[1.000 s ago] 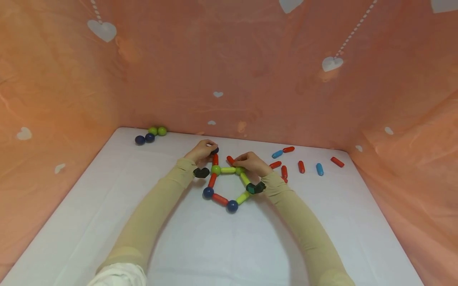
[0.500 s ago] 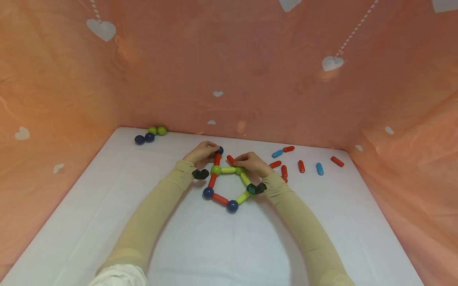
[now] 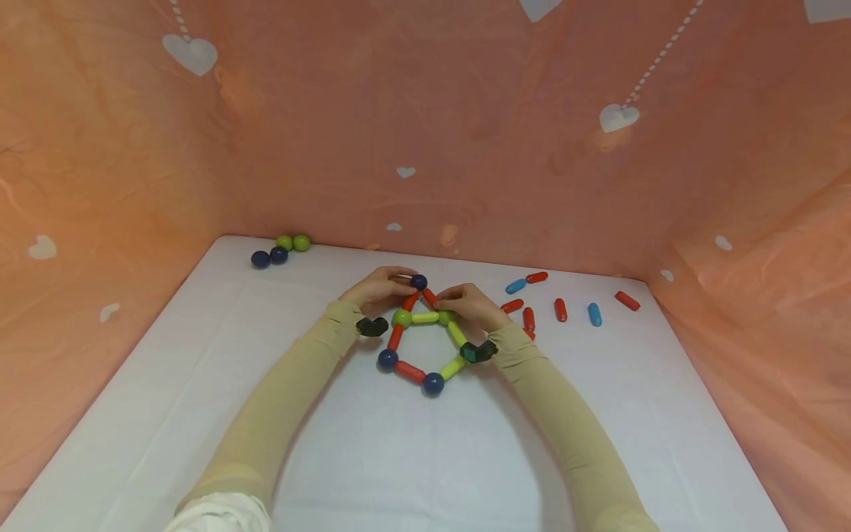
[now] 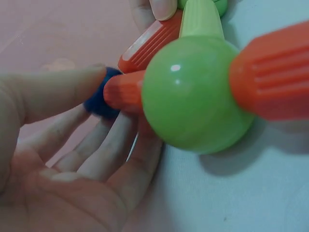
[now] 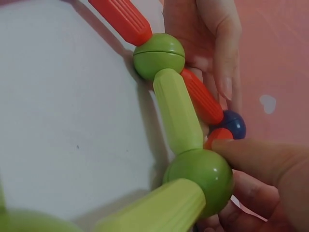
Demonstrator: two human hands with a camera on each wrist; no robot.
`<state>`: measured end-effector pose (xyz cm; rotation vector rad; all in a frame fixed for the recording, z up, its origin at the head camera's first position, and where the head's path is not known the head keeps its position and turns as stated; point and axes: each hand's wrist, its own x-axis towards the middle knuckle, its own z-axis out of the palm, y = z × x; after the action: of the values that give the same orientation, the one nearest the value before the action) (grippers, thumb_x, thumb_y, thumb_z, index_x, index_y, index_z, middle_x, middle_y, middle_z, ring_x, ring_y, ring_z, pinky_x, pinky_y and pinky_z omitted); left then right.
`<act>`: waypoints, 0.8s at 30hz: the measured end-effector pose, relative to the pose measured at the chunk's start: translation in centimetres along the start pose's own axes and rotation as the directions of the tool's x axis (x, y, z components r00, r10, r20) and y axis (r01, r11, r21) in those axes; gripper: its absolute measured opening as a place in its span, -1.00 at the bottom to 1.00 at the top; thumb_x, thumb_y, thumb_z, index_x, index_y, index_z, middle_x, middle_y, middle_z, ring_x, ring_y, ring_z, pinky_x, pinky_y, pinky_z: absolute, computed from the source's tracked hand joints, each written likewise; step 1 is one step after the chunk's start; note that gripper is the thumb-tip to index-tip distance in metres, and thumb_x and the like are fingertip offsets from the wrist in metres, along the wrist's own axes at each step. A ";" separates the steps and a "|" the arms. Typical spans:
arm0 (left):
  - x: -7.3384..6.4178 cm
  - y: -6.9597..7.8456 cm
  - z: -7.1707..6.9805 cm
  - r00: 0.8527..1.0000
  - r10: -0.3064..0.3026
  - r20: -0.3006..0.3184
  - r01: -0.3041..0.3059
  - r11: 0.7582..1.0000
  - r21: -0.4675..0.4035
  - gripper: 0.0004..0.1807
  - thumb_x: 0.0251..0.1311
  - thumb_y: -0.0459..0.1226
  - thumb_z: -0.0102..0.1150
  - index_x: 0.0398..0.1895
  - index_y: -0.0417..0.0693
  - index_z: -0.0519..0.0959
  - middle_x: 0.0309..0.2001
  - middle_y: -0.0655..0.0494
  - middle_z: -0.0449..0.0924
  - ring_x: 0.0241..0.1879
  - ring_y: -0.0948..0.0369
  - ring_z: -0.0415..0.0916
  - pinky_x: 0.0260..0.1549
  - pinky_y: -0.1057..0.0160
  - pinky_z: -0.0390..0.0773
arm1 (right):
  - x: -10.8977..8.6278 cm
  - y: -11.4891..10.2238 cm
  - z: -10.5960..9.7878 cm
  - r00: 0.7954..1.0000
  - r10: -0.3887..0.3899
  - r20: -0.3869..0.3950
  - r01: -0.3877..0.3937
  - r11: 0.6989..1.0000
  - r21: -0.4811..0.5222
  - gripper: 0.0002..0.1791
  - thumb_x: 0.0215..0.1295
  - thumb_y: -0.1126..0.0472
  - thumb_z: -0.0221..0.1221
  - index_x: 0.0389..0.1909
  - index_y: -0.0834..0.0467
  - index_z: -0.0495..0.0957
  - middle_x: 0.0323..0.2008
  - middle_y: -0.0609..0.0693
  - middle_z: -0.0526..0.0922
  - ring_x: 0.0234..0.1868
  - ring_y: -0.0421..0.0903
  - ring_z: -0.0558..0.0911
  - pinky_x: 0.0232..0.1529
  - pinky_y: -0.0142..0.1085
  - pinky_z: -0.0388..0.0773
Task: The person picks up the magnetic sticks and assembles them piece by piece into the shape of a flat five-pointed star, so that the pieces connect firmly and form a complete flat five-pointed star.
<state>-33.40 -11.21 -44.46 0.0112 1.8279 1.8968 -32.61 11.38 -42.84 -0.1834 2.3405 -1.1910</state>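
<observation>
On the white table, balls and rods are joined into a five-sided ring, its light green rod (image 3: 425, 318) linking two green balls (image 3: 402, 318). From that side two red rods lean inward toward one dark blue ball (image 3: 419, 281). My left hand (image 3: 377, 287) pinches this ball between thumb and fingers, with the left red rod (image 3: 411, 301) attached to it. My right hand (image 3: 468, 303) pinches the other red rod (image 5: 221, 137) beside the right green ball (image 5: 205, 179). In the right wrist view this rod's far end meets the blue ball (image 5: 234, 124). Fingertips partly cover both red rods.
Loose red rods (image 3: 561, 309) and blue rods (image 3: 595, 314) lie to the right of the ring. Dark blue balls (image 3: 261, 259) and green balls (image 3: 302, 243) sit at the back left. A pink curtain with white hearts rises behind the table.
My left hand has swung the blue ball and its red rod rightward, up to the end of the rod in my right hand. My right hand has stayed in place.
</observation>
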 end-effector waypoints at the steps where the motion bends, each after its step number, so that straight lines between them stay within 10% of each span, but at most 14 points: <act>1: -0.1 0.0 -0.1 1.000 0.005 0.021 -0.005 1.000 -0.012 -0.40 0.39 -0.47 0.08 0.48 -0.19 0.27 0.42 -0.24 0.37 0.33 0.01 0.43 0.44 0.06 0.39 | 0.0 0.0 0.0 1.000 -0.001 -0.001 0.001 1.000 0.001 -0.60 0.42 0.09 0.22 0.15 0.24 0.63 0.13 0.14 0.65 0.00 -0.10 0.52 0.06 -0.36 0.47; 24: -2.1 -0.4 -0.6 0.999 -0.005 0.033 -0.002 0.978 0.207 -0.33 0.34 -0.48 0.13 0.51 -0.20 0.23 0.42 -0.30 0.37 0.41 -0.13 0.38 0.38 0.00 0.46 | -2.3 2.5 -1.4 0.993 -0.094 0.071 0.091 0.995 0.047 -0.55 0.46 0.08 0.19 0.30 0.12 0.52 0.24 0.12 0.60 0.18 -0.01 0.58 0.28 -0.15 0.56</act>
<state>-31.65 -12.57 -44.17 0.1118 1.9935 1.6862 -31.08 14.68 -43.20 -0.3182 2.2621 -1.2567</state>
